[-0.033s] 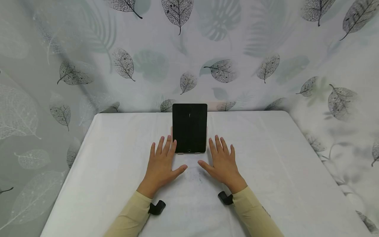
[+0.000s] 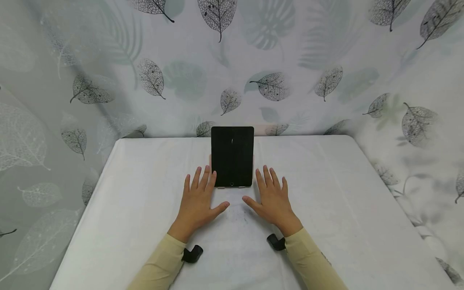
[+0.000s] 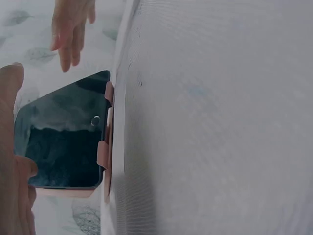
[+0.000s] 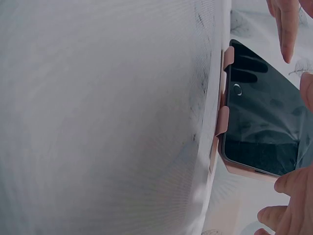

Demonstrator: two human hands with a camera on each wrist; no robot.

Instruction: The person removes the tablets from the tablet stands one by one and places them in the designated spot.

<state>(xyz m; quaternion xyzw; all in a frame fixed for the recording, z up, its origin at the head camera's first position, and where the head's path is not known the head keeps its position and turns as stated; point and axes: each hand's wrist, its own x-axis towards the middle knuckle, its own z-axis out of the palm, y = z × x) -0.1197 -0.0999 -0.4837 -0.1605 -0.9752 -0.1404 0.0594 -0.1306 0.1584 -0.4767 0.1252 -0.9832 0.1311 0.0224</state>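
A black tablet [image 2: 232, 157] with a round home button leans upright on a pink stand [image 3: 102, 154], whose two lips hold its lower edge. Its screen is dark with faint reflections. My left hand [image 2: 196, 205] is held palm down with fingers spread, and its index fingertip overlaps the tablet's lower left edge in the head view. To the right, my right hand [image 2: 272, 201] mirrors it, fingers straight and spread just beside the tablet's lower right corner. Both thumbs point inward, apart from each other. Neither hand holds anything.
A white cloth covers the table [image 2: 145, 181], with its far edge just behind the stand. Leaf-patterned curtains [image 2: 308, 52] hang behind and at both sides. A black wrist camera [image 2: 193, 254] sits at the left cuff and another black camera [image 2: 276, 242] at the right cuff.
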